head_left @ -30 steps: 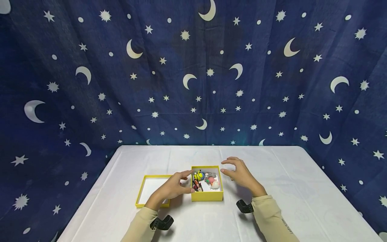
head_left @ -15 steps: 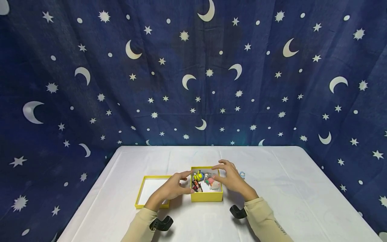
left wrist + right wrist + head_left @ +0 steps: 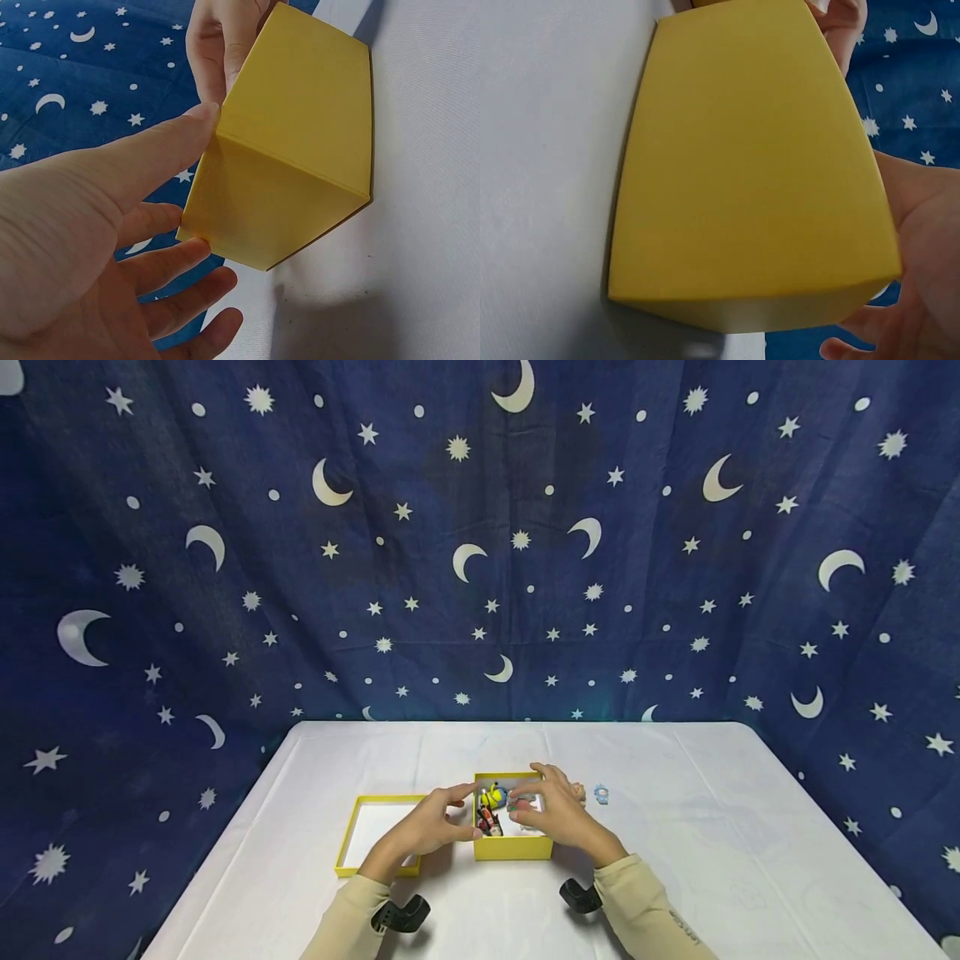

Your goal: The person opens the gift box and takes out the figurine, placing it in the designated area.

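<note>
Right hand moved farther over yellow box | sleeve lettering unclear

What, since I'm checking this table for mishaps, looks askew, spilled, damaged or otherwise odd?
Nothing looks spilled or damaged. One slight oddity: a small pale-blue toy figure is out on the white cloth-covered table, right of the open rectangular yellow box, while other small colourful toy figures lie jumbled inside.

navy moon-and-star curtain | hung in folds | white-covered table
</note>
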Motion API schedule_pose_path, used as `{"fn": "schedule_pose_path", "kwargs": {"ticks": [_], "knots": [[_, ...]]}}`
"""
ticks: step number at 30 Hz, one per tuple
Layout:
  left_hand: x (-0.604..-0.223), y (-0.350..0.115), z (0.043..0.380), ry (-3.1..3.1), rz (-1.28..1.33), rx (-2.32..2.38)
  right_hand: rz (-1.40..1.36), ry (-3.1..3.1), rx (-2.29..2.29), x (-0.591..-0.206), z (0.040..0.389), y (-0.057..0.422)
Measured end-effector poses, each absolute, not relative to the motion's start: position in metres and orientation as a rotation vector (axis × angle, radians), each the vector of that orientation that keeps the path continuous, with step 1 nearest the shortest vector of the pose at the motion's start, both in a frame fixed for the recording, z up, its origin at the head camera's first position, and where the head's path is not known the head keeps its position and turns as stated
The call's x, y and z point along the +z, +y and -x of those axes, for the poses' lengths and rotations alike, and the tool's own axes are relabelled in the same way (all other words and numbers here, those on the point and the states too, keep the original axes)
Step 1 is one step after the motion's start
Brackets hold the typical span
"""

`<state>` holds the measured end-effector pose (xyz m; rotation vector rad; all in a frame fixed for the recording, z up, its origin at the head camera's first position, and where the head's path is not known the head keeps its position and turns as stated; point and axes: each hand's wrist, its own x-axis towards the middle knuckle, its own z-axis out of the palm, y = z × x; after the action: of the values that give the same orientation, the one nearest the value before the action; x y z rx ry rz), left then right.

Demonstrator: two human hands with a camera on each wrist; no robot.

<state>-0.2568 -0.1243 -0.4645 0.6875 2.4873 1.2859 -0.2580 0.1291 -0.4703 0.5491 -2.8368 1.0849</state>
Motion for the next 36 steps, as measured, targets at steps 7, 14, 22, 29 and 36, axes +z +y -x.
{"fn": "schedule_pose_path", "kwargs": {"ticks": [7, 14, 22, 29, 36], "knots": [[-0.464, -0.124, 0.257, 2.488, -0.683, 1.298, -0.568, -2.868, 1.128, -0.469, 0.256, 0.121], [-0.463, -0.124, 0.257, 2.479, -0.704, 1.307, -0.618, -2.868, 1.018, -0.471, 0.257, 0.111], [-0.462, -0.124, 0.257, 2.46, -0.709, 1.322, -0.555, -2.934, 0.881, -0.466, 0.258, 0.103], [-0.462, -0.124, 0.258, 2.463, -0.691, 1.315, -0.497, -2.984, 0.747, -0.465, 0.261, 0.098], [-0.462, -0.123, 0.258, 2.466, -0.671, 1.313, -0.447, -3.018, 0.656, -0.462, 0.261, 0.092]]}}
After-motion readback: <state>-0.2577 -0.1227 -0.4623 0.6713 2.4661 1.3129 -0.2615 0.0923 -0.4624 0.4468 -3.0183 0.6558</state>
